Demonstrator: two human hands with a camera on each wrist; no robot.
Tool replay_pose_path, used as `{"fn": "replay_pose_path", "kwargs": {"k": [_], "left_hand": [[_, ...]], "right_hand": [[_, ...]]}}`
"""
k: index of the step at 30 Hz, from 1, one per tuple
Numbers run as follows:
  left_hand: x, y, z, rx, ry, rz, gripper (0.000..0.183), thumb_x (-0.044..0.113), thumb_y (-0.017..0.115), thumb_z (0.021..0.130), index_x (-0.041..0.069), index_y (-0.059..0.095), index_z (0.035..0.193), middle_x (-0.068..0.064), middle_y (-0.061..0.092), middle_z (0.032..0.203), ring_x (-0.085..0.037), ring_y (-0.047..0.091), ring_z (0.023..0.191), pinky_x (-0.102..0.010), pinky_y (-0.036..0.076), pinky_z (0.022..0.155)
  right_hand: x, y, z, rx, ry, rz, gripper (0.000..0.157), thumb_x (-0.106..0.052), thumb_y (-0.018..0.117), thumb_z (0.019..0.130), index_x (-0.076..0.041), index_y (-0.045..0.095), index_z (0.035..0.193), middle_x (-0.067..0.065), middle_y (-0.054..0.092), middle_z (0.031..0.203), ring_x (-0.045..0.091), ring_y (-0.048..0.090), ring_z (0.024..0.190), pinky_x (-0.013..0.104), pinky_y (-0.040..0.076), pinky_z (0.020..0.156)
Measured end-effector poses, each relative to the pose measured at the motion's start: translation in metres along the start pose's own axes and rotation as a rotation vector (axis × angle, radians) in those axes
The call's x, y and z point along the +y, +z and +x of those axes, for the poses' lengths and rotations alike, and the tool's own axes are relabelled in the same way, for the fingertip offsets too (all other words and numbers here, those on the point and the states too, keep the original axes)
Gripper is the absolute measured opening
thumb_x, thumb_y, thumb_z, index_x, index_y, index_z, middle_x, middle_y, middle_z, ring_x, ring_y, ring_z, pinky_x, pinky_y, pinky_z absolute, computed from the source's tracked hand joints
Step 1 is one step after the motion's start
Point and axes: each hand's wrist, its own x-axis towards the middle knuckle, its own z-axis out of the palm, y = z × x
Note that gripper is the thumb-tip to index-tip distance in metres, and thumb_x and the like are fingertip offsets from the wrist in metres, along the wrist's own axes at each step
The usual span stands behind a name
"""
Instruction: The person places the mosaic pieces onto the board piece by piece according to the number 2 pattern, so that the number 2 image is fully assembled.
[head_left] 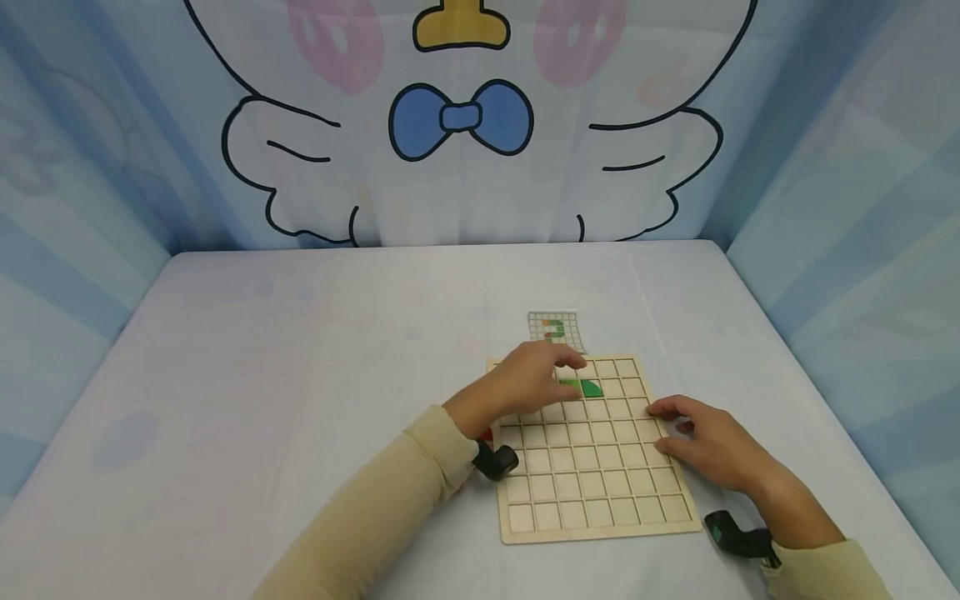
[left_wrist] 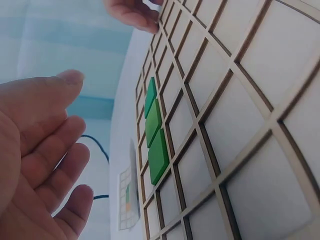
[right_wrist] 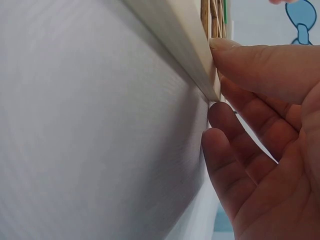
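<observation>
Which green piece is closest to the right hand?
The green piece at the row's right end in the head view; the other two green pieces lie farther from the right hand.

Soft, even light brightens the white table (head_left: 300, 350) in the head view, while the curtain (head_left: 202, 221) darkens behind its far corners. The left hand (head_left: 525, 379) throws a faint shadow on the gridded board (head_left: 600, 511); print on the small card (head_left: 554, 327) looks fuzzy. Both wrist views are dimmer, the right one with a broad grey shadow beside the board.
</observation>
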Motion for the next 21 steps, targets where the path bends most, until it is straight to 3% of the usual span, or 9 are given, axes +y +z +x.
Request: {"fn": "replay_pose_path", "kwargs": {"k": [8, 21], "left_hand": [[-0.006, -0.008, -0.015, 0.044, -0.032, -0.075, 0.051, 0.022, 0.073, 0.093, 0.012, 0.057, 0.140, 0.001, 0.059, 0.138, -0.017, 0.052, 0.128, -0.031, 0.044, 0.101], [-0.021, -0.019, -0.039, 0.100, -0.089, -0.133, 0.044, 0.021, 0.073, 0.094, 0.012, 0.061, 0.135, -0.001, 0.062, 0.132, -0.021, 0.053, 0.127, -0.036, 0.045, 0.101]], "right_hand": [[-0.001, -0.001, -0.001, 0.002, 0.002, -0.005, 0.040, -0.012, 0.072, 0.090, -0.002, 0.061, 0.128, 0.015, 0.064, 0.124, 0.034, 0.060, 0.106, 0.052, 0.048, 0.089], [-0.001, 0.000, 0.000, 0.005, -0.004, -0.005, 0.040, -0.012, 0.073, 0.090, -0.001, 0.061, 0.127, 0.016, 0.064, 0.124, 0.035, 0.060, 0.107, 0.052, 0.048, 0.089]]}}
